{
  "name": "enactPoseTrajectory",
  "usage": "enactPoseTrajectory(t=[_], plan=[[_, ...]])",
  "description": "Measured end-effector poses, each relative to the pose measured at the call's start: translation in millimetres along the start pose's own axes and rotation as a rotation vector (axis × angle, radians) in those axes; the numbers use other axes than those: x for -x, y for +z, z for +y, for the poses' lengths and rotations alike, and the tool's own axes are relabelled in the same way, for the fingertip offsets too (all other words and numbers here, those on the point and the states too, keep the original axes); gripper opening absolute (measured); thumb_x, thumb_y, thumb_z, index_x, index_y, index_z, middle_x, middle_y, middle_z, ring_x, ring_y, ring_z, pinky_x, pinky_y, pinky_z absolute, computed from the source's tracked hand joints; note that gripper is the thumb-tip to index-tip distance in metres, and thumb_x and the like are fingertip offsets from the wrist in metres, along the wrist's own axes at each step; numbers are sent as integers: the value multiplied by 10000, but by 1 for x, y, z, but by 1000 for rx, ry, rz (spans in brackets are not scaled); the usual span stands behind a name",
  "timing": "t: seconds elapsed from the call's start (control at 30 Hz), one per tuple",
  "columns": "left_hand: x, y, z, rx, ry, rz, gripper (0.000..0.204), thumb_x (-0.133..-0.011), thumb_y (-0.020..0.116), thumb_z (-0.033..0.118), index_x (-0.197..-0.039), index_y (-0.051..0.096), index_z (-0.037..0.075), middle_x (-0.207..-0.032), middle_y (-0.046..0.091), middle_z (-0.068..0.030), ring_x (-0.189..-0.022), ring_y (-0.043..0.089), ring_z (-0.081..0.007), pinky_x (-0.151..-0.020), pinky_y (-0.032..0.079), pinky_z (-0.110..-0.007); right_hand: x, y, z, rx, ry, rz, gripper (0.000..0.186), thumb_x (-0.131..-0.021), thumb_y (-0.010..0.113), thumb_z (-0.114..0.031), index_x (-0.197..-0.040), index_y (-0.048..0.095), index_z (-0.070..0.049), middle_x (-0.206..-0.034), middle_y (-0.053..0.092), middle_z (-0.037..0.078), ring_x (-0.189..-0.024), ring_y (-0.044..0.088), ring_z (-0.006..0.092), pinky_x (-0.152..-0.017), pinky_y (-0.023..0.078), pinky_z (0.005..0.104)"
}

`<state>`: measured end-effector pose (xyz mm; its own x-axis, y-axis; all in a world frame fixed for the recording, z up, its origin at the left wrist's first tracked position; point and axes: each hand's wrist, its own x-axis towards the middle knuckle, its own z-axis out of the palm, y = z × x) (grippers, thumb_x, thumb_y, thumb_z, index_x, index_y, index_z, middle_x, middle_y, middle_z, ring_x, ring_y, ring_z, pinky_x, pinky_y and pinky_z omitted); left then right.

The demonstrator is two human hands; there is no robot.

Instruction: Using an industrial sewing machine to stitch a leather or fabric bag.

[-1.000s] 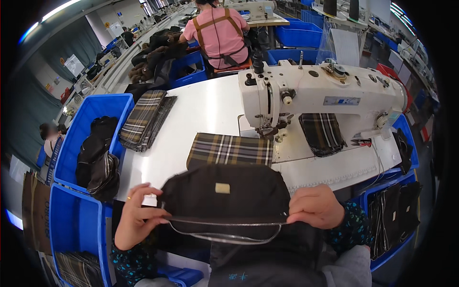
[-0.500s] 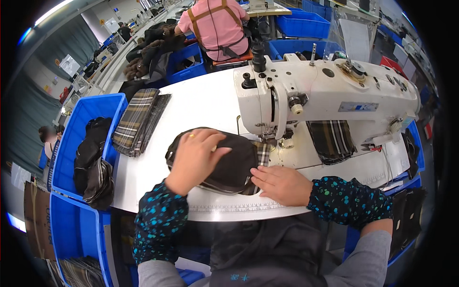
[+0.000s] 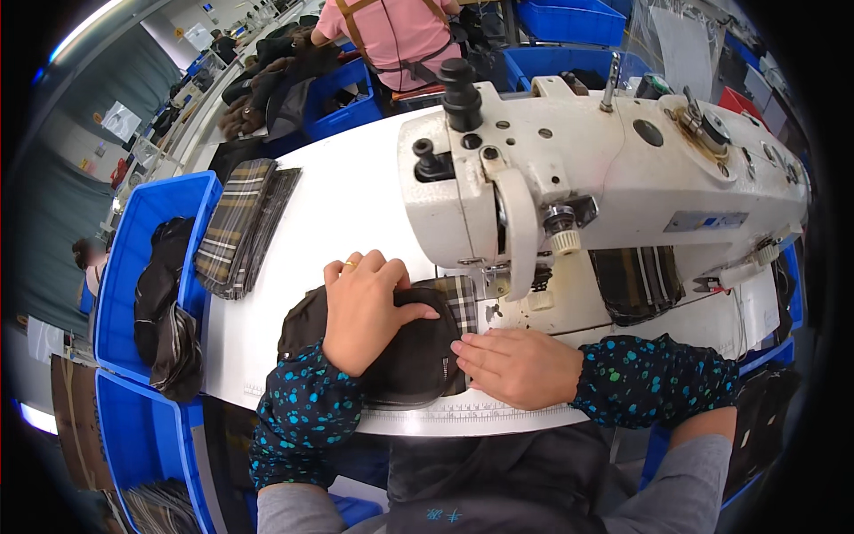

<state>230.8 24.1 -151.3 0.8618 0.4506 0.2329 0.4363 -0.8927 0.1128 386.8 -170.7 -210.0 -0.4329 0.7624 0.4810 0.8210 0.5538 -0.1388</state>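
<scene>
The left hand (image 3: 363, 307) lies flat, fingers spread, pressing on the dark fabric piece (image 3: 405, 360), which sits on the white table (image 3: 347, 214) just left of the sewing machine (image 3: 605, 169) needle area. The right hand (image 3: 516, 367) rests flat with fingers together on the piece's right edge, beside a plaid fabric piece (image 3: 460, 298) tucked beneath. Left of the hands the table is bare up to a stack of plaid pieces (image 3: 240, 227) and a blue bin (image 3: 147, 267).

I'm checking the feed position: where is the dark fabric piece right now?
In the head view the dark fabric piece lies flat on the white table, low centre, just left of the sewing machine needle, pressed under the left hand with the right hand at its right edge.
</scene>
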Motion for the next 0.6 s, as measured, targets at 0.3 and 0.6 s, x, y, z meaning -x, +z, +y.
enactPoseTrajectory(t=[0.3, 0.6], plan=[[-7, -4, -22, 713, -1, -337, 316, -757, 869, 232, -826, 652, 13, -767, 633, -105, -732, 625, -301, -677, 488, -357, -8, 2, 8, -40, 297, 76, 354, -892, 713, -236, -1184, 657, -45, -1334, 612, 107, -1258, 591, 255, -922, 518, 361], [-39, 0, 4, 616, 281, -580, 232, -934, 706, 255, -1000, 716, 32, -861, 682, -221, -787, 646, -404, -726, 528, -397, -1, -2, 0, -48, 238, -174, 335, -863, 721, -330, -1041, 679, -49, -1192, 642, 110, -1245, 556, 316, -1054, 413, 468]])
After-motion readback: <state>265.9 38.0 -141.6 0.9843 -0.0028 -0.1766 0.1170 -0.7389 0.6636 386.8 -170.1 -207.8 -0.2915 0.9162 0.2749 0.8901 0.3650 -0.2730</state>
